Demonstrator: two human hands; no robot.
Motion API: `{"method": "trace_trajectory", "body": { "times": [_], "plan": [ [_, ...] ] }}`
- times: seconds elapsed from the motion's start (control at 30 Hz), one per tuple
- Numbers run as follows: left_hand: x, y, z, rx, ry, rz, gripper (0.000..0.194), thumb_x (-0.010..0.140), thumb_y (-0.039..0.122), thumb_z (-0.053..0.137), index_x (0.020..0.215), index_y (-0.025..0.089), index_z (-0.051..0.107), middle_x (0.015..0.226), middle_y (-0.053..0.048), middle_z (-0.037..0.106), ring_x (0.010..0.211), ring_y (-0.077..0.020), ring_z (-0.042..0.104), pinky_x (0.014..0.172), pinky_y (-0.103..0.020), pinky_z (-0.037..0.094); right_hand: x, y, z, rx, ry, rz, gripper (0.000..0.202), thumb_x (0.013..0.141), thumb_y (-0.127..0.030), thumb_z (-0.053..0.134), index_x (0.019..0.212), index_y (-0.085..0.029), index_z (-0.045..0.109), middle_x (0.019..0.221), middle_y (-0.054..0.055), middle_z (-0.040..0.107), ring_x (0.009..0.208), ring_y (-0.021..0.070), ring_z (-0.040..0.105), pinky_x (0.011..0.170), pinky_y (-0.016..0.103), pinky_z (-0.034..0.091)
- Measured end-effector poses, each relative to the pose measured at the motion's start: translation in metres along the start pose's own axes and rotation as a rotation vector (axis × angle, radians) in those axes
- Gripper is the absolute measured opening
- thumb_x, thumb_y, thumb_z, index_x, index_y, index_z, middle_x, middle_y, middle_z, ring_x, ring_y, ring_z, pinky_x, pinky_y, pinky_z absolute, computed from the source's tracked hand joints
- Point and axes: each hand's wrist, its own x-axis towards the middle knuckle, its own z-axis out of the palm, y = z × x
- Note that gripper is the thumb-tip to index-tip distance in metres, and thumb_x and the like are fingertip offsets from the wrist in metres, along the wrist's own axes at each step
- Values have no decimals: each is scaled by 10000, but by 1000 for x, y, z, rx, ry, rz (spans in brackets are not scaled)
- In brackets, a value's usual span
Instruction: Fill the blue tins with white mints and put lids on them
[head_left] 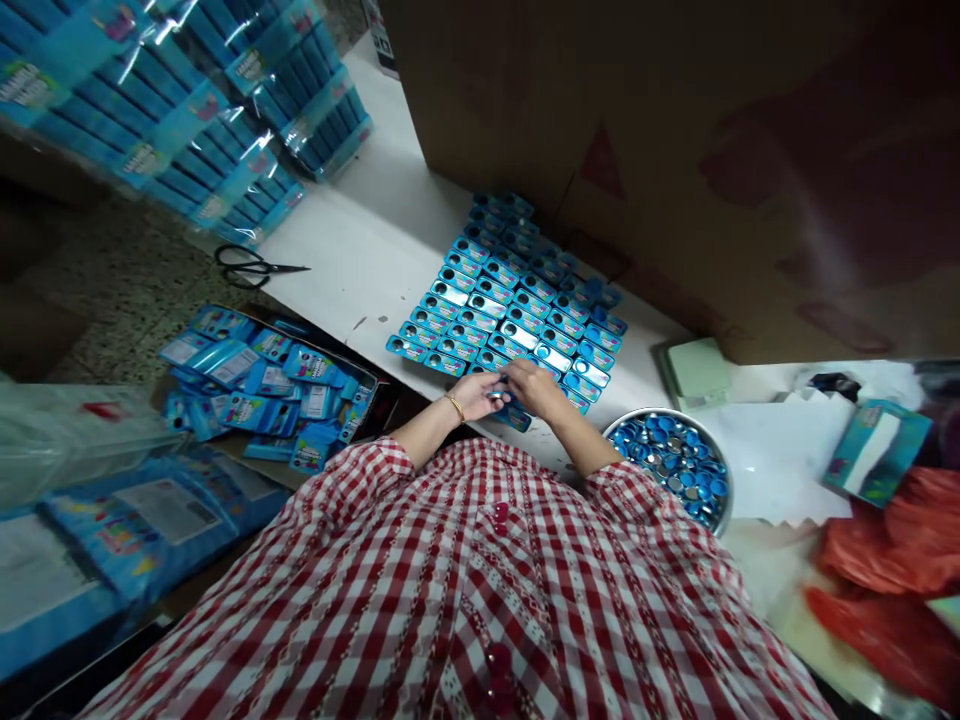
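My left hand (480, 396), with a bangle at the wrist, is closed around a small shiny metal disc (496, 395) at the near edge of the rows. Right beside it, my right hand (531, 388) has its fingers bent and pinched together; what they hold, if anything, is hidden. Beyond both hands, blue printed rectangular pieces (486, 305) lie in close rows, many with a dark round spot at one end. To the right of my right arm stands a round metal bowl (729, 490) filled with blue and silver discs (667, 460).
A big cardboard box (637, 180) stands behind the rows. Black-handled scissors (255, 268) lie at the table's left edge. Lower left, an open box holds blue packets (255, 390). Wrapped blue packs (150, 110) are stacked upper left. Red plastic bags (900, 550) lie at right.
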Motion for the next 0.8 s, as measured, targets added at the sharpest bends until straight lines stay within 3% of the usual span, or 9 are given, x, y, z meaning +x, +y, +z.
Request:
{"method": "trace_trajectory", "body": {
  "times": [0.1,0.2,0.37,0.53,0.67,0.8],
  "plan": [
    [-1,6,1,-2,-63,49,108,842,144,527,879,107,622,804,-120,682,560,-105,575,489,-204,425,11,25,-15,-32,131,252,279,881,-160,410,1049,-183,632,1028,59,666,977,182,601,905,312,455],
    [-3,11,0,-14,-31,142,152,798,77,555,932,102,623,889,-132,697,619,-110,605,557,-216,461,33,48,-36,-110,210,596,239,851,-224,505,1054,-163,616,961,78,685,945,214,620,855,329,471],
    [-7,11,-3,-35,12,195,160,799,51,529,928,97,612,864,-122,695,650,-121,631,602,-230,481,72,65,-56,-250,0,832,420,711,-242,719,1104,-131,620,1105,192,641,1045,284,606,827,341,481],
    [-8,12,-4,-43,19,220,155,824,76,509,942,104,604,867,-125,692,658,-128,636,611,-239,481,89,75,-57,-253,-77,885,465,649,-205,767,1084,-102,643,1079,205,649,1048,297,612,835,361,488],
    [-7,16,-2,-59,37,233,138,877,176,485,943,107,585,847,-124,685,700,-146,641,648,-258,492,80,75,-60,-263,-58,836,468,648,-202,767,1092,-141,633,1134,195,629,1070,296,601,835,365,482],
    [-5,23,3,-97,31,245,297,922,352,424,1003,110,575,873,-132,672,745,-168,636,691,-294,498,54,51,-48,-130,206,699,288,772,-323,655,1025,-187,638,1009,124,678,980,256,626,793,339,476]
  ]
}}
